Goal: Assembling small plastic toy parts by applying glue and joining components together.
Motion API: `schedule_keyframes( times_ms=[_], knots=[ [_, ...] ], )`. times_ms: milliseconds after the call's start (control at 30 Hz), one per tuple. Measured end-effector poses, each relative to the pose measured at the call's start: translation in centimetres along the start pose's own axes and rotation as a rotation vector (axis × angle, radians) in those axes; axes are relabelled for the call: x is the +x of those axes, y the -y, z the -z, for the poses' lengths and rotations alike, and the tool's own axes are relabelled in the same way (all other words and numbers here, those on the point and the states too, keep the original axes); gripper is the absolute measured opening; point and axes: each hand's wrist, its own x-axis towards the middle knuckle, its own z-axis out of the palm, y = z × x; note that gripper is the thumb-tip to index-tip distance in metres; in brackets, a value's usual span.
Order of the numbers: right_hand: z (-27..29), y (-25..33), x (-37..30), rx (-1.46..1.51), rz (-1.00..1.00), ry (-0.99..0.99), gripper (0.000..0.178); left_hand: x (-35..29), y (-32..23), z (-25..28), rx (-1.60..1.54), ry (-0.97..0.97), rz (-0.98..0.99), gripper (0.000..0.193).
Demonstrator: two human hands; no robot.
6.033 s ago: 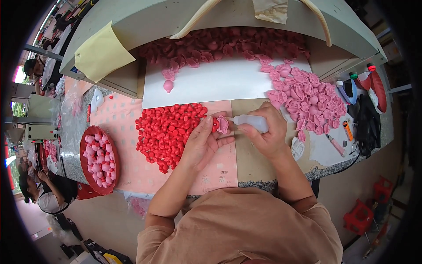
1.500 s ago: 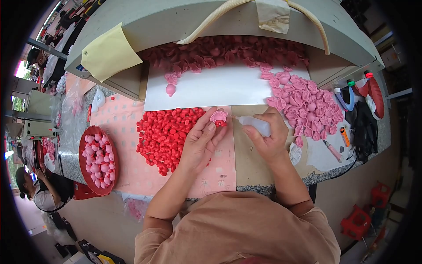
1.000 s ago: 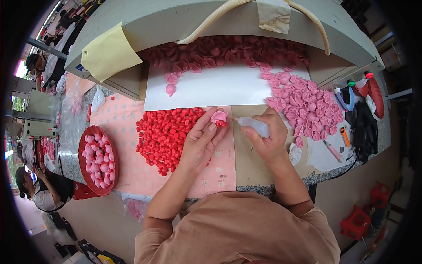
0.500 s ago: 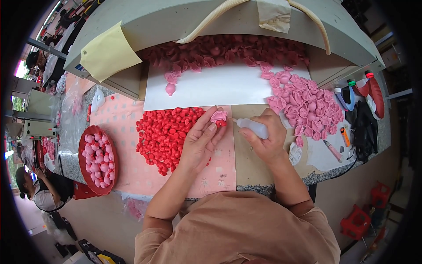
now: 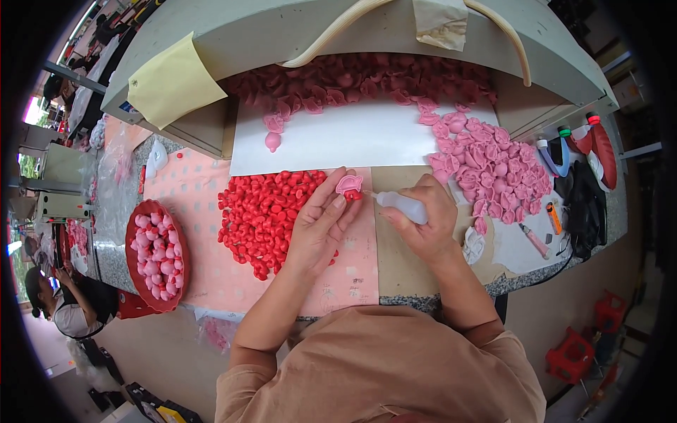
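My left hand (image 5: 321, 224) is closed on a small pink hollow shell-like plastic piece (image 5: 349, 184), held at the fingertips. Right below that piece, between the same fingers, sits a small red piece (image 5: 353, 195). From the right, my right hand (image 5: 435, 218) grips a translucent squeeze bottle (image 5: 405, 206) lying on its side, its thin nozzle pointing left. The nozzle tip is at or very near the red piece; contact cannot be made out. Beside my left hand spreads a heap of red pieces (image 5: 257, 215).
A red bowl (image 5: 159, 305) of pink-and-red pieces stands at left. Pink pieces (image 5: 497, 173) lie heaped at right, with more under the grey hood (image 5: 211, 42). An orange cutter (image 5: 553, 218), a tube (image 5: 534, 242) and bottles (image 5: 601, 151) lie far right. Another person (image 5: 74, 314) works at left.
The bottle's nozzle has come slightly left, closer to the red piece. My left hand has barely shifted and keeps its hold.
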Motion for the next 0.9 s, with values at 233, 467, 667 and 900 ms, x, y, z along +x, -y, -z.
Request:
schedule_keyframes(
  times_ms=[233,467,667,900],
  knots=[
    [0.01,0.09,0.02,0.008,-0.034,-0.001,0.029,0.01,-0.11,-0.04,0.011,0.007,0.0,0.047],
    [0.21,0.15,-0.05,0.007,-0.045,0.0,0.028,-0.05,-0.32,0.14,0.032,0.038,0.029,0.046],
    [0.31,-0.19,-0.33,0.149,-0.132,-0.055,0.031,0.03,-0.53,0.1,0.033,0.021,-0.011,0.045],
    [0.26,0.0,-0.28,0.51,-0.483,-0.166,0.027,-0.16,-0.64,-0.16,0.027,0.049,-0.028,0.045]
  ],
)
